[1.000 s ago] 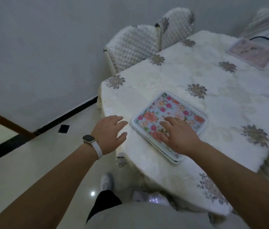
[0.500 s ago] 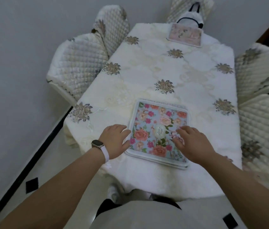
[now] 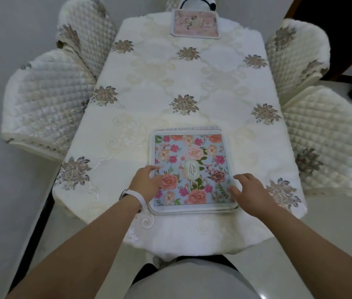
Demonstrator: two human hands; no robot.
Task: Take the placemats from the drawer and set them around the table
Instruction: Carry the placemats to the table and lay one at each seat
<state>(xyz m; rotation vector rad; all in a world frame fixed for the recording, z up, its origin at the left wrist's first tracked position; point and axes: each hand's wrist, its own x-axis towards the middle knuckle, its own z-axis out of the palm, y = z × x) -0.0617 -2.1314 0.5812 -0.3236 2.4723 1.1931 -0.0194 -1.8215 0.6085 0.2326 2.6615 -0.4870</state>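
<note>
Though apart, left hand (image 3: 145, 186) and right hand (image 3: 249, 190) flat on placemat (image 3: 192, 152) edges.

White-strapped watch (image 3: 138, 197), grey top (image 3: 189, 285), black trousers (image 3: 146, 271)

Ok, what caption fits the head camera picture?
Left hand and right hand touch the flowery placemat on the table; a pink placemat lies opposite.

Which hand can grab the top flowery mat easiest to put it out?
Probably the right hand: its fingers sit at the right edge of the flowery mat, thumb on top, ready to pinch. The left hand lies flatter across the left edge.
</note>
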